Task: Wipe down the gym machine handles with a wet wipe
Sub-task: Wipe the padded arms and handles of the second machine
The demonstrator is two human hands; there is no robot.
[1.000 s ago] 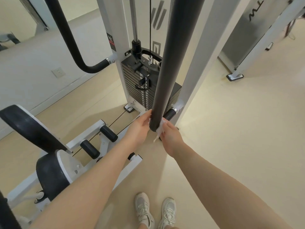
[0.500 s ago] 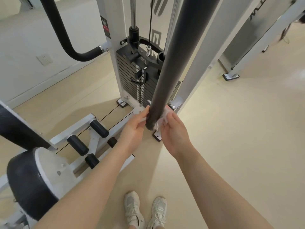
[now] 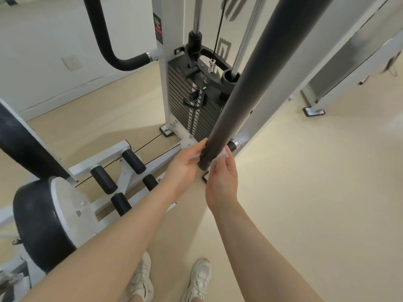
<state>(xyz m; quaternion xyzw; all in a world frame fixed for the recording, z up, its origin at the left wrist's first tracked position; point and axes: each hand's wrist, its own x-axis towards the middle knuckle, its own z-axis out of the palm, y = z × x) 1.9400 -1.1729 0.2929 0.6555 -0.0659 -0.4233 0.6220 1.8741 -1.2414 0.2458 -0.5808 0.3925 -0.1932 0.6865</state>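
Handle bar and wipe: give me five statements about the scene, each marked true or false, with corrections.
1. Both hands are at the lower end of the black bar. True: the left hand and right hand flank it.
2. The wipe is blue. False: it is white.
3. The wipe lies on the floor. False: it is against the bar's end, under the right hand's fingers.
4. A weight stack stands behind the bar. True.
5. The person is barefoot. False: they wear pale shoes.
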